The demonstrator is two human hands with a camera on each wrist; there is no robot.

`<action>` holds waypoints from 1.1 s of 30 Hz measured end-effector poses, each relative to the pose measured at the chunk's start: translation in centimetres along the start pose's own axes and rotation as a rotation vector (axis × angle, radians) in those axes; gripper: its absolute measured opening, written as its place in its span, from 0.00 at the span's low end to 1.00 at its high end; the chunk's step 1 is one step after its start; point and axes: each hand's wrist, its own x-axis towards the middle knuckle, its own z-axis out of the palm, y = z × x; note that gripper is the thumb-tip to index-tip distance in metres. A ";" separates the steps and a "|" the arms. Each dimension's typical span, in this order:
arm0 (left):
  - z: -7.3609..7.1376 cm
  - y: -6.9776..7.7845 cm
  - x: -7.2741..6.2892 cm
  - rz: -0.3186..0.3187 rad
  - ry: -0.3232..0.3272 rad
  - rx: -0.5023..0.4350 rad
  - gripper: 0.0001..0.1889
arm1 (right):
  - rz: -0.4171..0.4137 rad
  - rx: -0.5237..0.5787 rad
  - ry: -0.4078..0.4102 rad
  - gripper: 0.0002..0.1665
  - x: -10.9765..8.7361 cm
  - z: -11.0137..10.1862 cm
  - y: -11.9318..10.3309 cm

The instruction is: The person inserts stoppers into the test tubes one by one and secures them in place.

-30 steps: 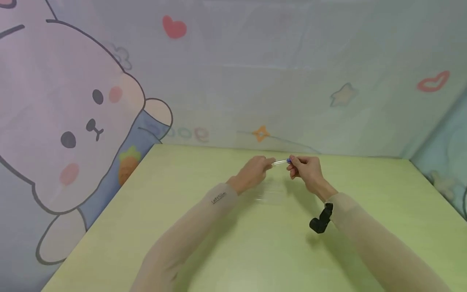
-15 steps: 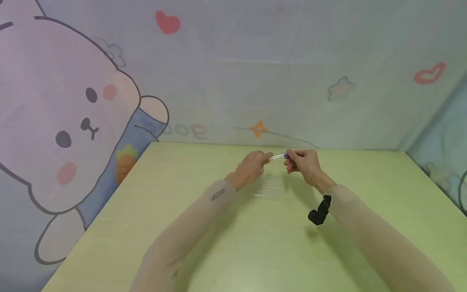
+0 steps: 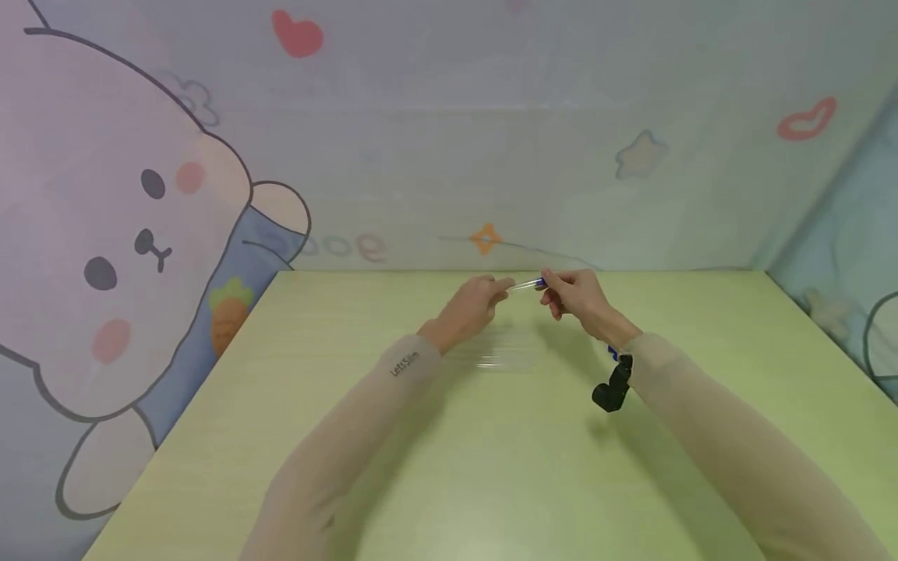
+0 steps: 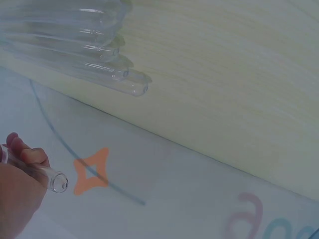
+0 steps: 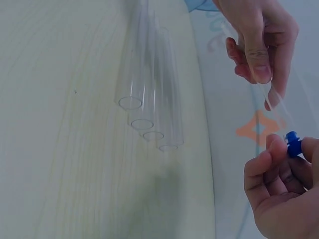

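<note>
I have both hands up near the far edge of the pale surface (image 3: 491,467), meeting over a single clear tube (image 3: 524,286). My left hand (image 3: 471,308) has its fingers curled round the tube's body, and the left wrist view shows me one end of it poking out past the grip. My right hand (image 3: 577,297) is closed to a pinch, thumb and forefinger on a small blue stopper (image 5: 293,144), with the other fingers bent in beneath. The stopper sits right by the tube's near end; I can't tell from here whether it is seated in the mouth or only held against it. Tube and stopper are both off the surface, roughly in line between the two hands, the tube slightly tilted in the head view.

Just this side of the hands, more clear tubes (image 5: 149,84) lie side by side on the surface. The right wrist view gives me four round rims, their ends staggered. They are so transparent that the head view shows little more than bright streaks.

Both arms wear light sleeves (image 3: 351,436), the left one printed with dark lettering, and a black camera (image 3: 612,389) hangs at the right wrist. Behind it all I see a printed backdrop (image 3: 421,171) with a cartoon animal (image 3: 56,234) on the left and an orange star (image 3: 486,239)
</note>
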 end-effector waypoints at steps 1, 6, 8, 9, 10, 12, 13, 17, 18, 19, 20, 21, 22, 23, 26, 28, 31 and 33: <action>-0.1 -0.1 0.0 0.002 -0.002 0.000 0.15 | 0.001 -0.019 0.003 0.26 0.0 0.0 0.0; -0.1 -0.3 -0.1 0.000 -0.009 -0.019 0.16 | -0.001 -0.095 0.004 0.31 -0.1 0.0 0.2; 0.0 -0.3 -0.1 0.002 -0.006 -0.026 0.16 | -0.004 -0.114 0.011 0.30 -0.1 0.1 0.2; 0.0 -0.4 -0.2 0.005 -0.004 -0.028 0.16 | -0.008 -0.127 0.016 0.29 -0.1 0.2 0.2; 0.1 -0.4 -0.2 0.007 -0.003 -0.028 0.16 | -0.012 -0.138 0.021 0.28 -0.1 0.2 0.2; 0.1 -0.4 -0.3 0.012 -0.002 -0.031 0.16 | -0.024 -0.147 0.034 0.26 0.0 0.2 0.1; 0.2 -0.4 -0.3 0.015 -0.003 -0.033 0.16 | -0.031 -0.147 0.036 0.25 0.0 0.2 0.0; 0.2 -0.3 -0.3 0.025 -0.008 -0.032 0.16 | -0.053 -0.091 0.025 0.23 0.2 0.1 -0.1; 0.2 -0.3 -0.3 0.028 -0.008 -0.029 0.16 | -0.053 -0.068 0.022 0.24 0.2 0.0 -0.2; 0.2 -0.3 -0.3 0.031 -0.007 -0.027 0.16 | -0.049 -0.050 0.017 0.25 0.2 -0.1 -0.2; 0.2 -0.4 -0.3 0.032 -0.005 -0.024 0.16 | -0.045 -0.032 0.011 0.26 0.2 -0.1 -0.2; 0.2 -0.4 -0.3 0.032 -0.003 -0.020 0.15 | -0.042 -0.021 0.004 0.26 0.2 -0.2 -0.2; 0.2 -0.4 -0.4 0.032 -0.002 -0.019 0.15 | -0.038 -0.013 -0.003 0.26 0.2 -0.2 -0.3; 0.1 -0.4 -0.4 0.033 0.000 -0.017 0.15 | -0.033 -0.009 -0.007 0.26 0.1 -0.3 -0.3; 0.1 -0.5 -0.6 0.039 0.002 -0.018 0.15 | -0.023 -0.019 -0.017 0.23 0.1 -0.4 -0.2; 0.0 -0.5 -0.7 0.048 0.005 -0.020 0.15 | -0.016 -0.038 -0.020 0.22 0.1 -0.5 -0.2; 0.1 -0.6 -0.9 0.059 0.011 -0.016 0.14 | -0.013 -0.074 -0.023 0.22 0.1 -0.5 0.0; 0.1 -0.7 -0.9 0.063 0.012 -0.011 0.14 | -0.017 -0.098 -0.027 0.21 0.1 -0.6 0.1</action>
